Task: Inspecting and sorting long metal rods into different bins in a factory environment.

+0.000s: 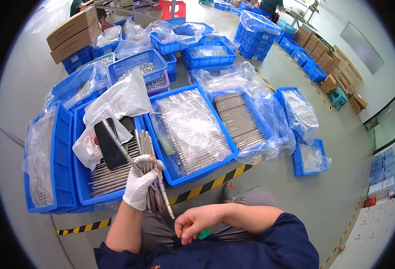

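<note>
While the gloved left hand (140, 186) has its fingers wrapped tight around a fat bundle of metal rods (150, 172), just above the blue crate (79, 179), the bare right hand (194, 223) sits curled near the lap, holding nothing I can see. Honestly, that bundle looks overfull, so rods could slide out.

- metal rods (112, 172) in near-left crate (83, 197): far ends hidden under black pouch (110, 143) and white bag (117, 101)
- right hand (193, 223): fingertips curled under, hidden
- green item (204, 234) under it: too small to identify
</note>
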